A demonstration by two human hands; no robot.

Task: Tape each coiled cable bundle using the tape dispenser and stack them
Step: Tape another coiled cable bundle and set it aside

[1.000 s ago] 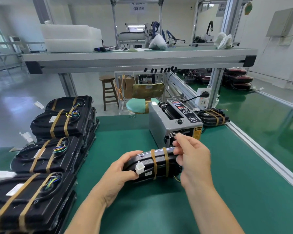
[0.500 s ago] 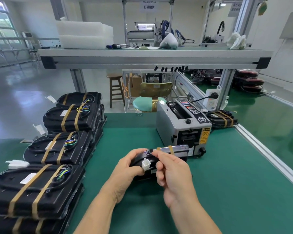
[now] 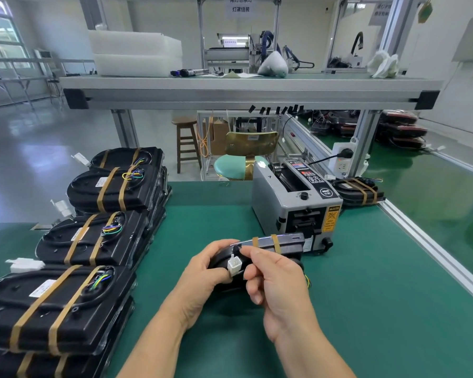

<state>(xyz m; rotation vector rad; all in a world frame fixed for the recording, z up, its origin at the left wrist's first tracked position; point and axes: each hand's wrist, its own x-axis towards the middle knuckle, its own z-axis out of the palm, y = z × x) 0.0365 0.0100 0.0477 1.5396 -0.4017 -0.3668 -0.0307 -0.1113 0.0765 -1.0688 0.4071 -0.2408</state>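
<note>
Both hands [image 3: 202, 271] [image 3: 277, 279] grip the taped bundle [image 3: 284, 241] between them

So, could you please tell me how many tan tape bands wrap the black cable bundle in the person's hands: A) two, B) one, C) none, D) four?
A: two tan tape bands cross the top of the black cable bundle that the left hand grips and the right hand pinches.

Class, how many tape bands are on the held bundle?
2 on the bundle: one band nearer the connector, the other just beyond. The left hand and right hand cover parts, so more may hide.
</note>
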